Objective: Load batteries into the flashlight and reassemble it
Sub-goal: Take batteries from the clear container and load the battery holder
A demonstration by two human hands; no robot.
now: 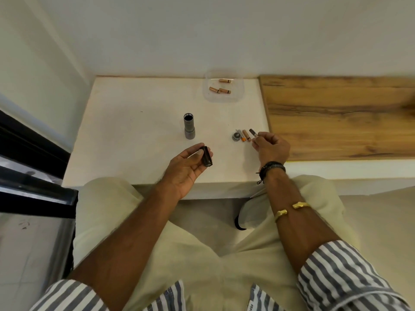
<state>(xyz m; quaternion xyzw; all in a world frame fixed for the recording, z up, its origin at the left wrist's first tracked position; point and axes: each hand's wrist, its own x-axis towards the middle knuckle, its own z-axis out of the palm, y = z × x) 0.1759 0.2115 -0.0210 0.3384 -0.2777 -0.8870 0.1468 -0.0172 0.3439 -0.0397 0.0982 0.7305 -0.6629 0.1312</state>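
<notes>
Battery holder [207,156] in left hand [186,167]

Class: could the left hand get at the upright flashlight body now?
Probably yes: only bare table lies between the left hand and the flashlight body, though the hand holds a black cylindrical part.

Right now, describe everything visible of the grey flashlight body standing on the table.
The flashlight body is a grey tube, metal by its look, standing upright on the white table. Its open top shows a dark hollow; its base widens in a stepped collar. No cap is on it. Only the table touches it; the left hand and the right hand are apart from it, nearer the person.
</notes>
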